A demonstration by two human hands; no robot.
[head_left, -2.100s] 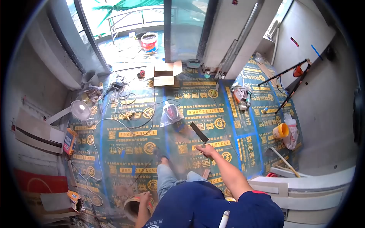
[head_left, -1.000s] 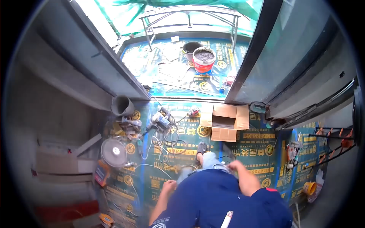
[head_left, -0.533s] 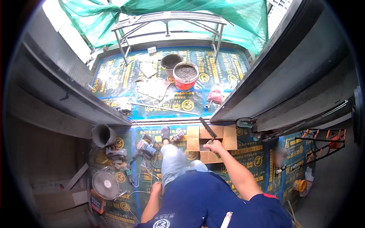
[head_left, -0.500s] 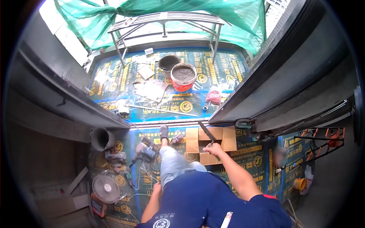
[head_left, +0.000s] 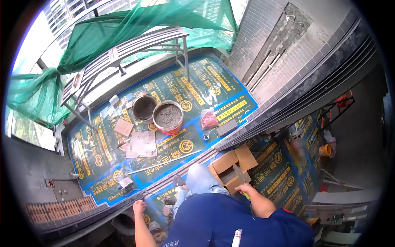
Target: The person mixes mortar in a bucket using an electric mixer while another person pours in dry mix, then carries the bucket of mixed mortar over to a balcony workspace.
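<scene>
My right hand (head_left: 245, 188) is closed around the near end of a long, flat grey bar (head_left: 240, 173), which leans out over an open cardboard box (head_left: 224, 162). A bit of yellow shows beneath the fingers; its kind is unclear. The box's flaps are spread and its inside is dark. On the other side, my left hand (head_left: 140, 206) is raised near the door track with its fingers curled in and nothing visible in them. Beyond the track stand a bucket of grey mortar (head_left: 168, 116) and a dark bucket (head_left: 144, 108).
A slatted metal bench (head_left: 123, 51) stands by green netting (head_left: 107, 37). Boards (head_left: 141, 145), a pink bag (head_left: 209, 119) and a thin rod (head_left: 164, 161) lie on the printed floor sheet. The raised door track (head_left: 197, 158) crosses the floor. A yellow bucket (head_left: 325, 150) is at right.
The view has swung and tilted toward the balcony. My left hand has come up and forward from beside my leg. My right hand still has the flat bar, now lower over the box.
</scene>
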